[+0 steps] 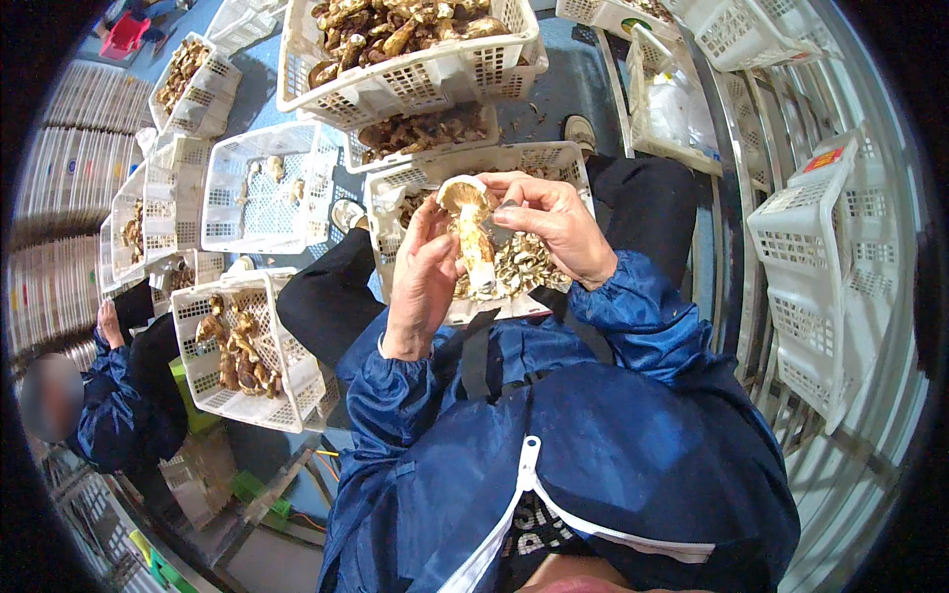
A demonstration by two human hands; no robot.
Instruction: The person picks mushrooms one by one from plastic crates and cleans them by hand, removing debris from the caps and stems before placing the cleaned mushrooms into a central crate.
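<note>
My left hand (426, 285) holds a large mushroom (474, 241) upright by its side, with the pale stem towards me and the gilled underside of the cap showing. On the other side of the cap is my right hand (552, 222), its fingertips at the cap's edge. A small dark object (510, 204) is pinched between that thumb and forefinger; its form is mostly hidden. Beneath both hands stands a white plastic crate (552, 152) between my knees. Mushroom pieces and trimmings (528, 263) lie in it.
A crate heaped with mushrooms (415, 70) stands ahead, above a lower crate (489, 126). Left are a crate with few mushrooms (267, 244), another crate of mushrooms (285, 348) and a seated person (141, 400). White crates (801, 296) and metal rails stand right.
</note>
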